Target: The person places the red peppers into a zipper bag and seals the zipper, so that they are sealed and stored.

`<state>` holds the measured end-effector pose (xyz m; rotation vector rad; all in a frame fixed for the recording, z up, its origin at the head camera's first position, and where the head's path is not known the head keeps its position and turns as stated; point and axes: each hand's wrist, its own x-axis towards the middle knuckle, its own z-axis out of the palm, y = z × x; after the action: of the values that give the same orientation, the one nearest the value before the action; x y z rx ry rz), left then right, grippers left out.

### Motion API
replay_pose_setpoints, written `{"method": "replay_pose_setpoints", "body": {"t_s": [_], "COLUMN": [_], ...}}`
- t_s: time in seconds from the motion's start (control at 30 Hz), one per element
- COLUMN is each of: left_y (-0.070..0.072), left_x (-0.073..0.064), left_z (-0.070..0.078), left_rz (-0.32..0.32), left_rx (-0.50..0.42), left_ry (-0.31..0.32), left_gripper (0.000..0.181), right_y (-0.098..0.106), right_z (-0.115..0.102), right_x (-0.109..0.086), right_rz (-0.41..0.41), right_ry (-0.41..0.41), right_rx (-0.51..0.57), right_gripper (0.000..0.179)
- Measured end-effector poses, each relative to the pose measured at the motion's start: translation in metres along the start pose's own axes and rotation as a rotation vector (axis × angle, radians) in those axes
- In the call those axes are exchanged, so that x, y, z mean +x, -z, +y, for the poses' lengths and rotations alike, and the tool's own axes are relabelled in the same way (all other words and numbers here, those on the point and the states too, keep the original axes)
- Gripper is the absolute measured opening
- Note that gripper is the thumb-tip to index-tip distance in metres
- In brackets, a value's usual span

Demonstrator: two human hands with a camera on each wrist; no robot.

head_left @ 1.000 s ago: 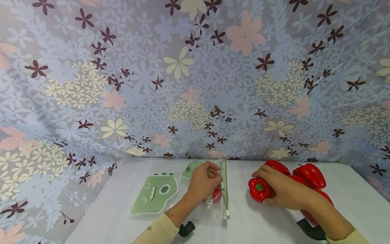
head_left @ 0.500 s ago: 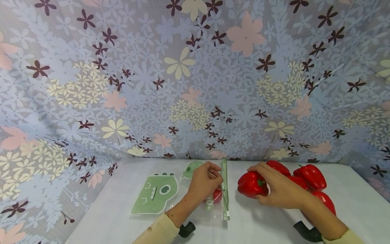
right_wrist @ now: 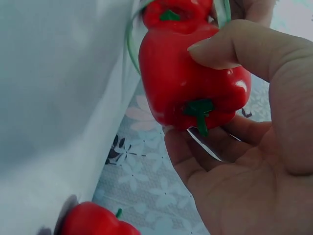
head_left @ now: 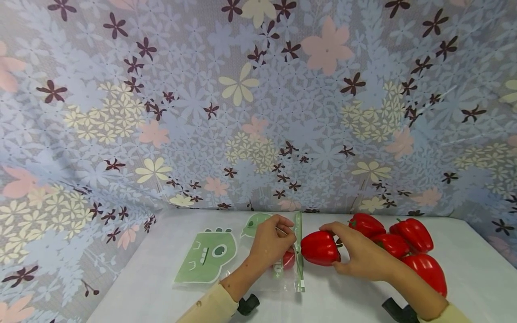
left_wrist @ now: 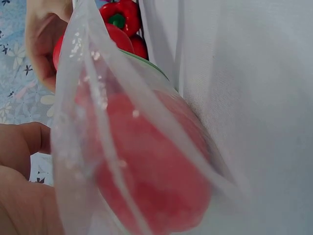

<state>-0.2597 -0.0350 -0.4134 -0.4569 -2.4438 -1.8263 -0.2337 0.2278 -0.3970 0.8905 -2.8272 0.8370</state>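
Note:
My right hand (head_left: 355, 253) grips a red bell pepper (head_left: 319, 248) round its stem end, thumb on one side and fingers on the other. The pepper's blunt end is right at the green-edged mouth of a clear zip bag (head_left: 299, 269) printed with a green monster. My left hand (head_left: 272, 240) pinches the bag near that mouth, lifting its upper sheet. Another red bell pepper (left_wrist: 151, 166) lies inside, seen through the plastic in the left wrist view. In the right wrist view, the inside pepper's green stem (right_wrist: 171, 14) shows between the green bag edges, just past the held pepper (right_wrist: 190, 73).
Several more red bell peppers (head_left: 412, 234) lie grouped at the right of the white table (head_left: 137, 278). A floral cloth (head_left: 258, 112) hangs directly behind the table. Black wrist mounts (head_left: 247, 305) sit under both forearms.
My right hand has carried the bell pepper leftward from the group to the bag's mouth, and the pepper has turned so its stem faces right. The left hand has stayed at the bag.

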Motion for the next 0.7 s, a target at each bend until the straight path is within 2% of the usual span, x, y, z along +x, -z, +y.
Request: {"method": "replay_pose_setpoints", "body": {"t_s": [0.4,0.7], "left_y": [0.001,0.000], "left_x": [-0.002,-0.002], "left_z": [0.005,0.004], "left_rz": [0.006,-0.003], "left_rx": [-0.014,-0.022], "left_ry": [0.007,-0.011], "left_gripper": [0.024,0.023], "right_y": [-0.015,-0.036], "right_z": [0.000,-0.004], "right_x": [0.005,0.009], "right_rz": [-0.017,0.060], "right_ry": [0.017,0.104], "right_rx": [0.032,0.077], "right_gripper": [0.080,0.076]}}
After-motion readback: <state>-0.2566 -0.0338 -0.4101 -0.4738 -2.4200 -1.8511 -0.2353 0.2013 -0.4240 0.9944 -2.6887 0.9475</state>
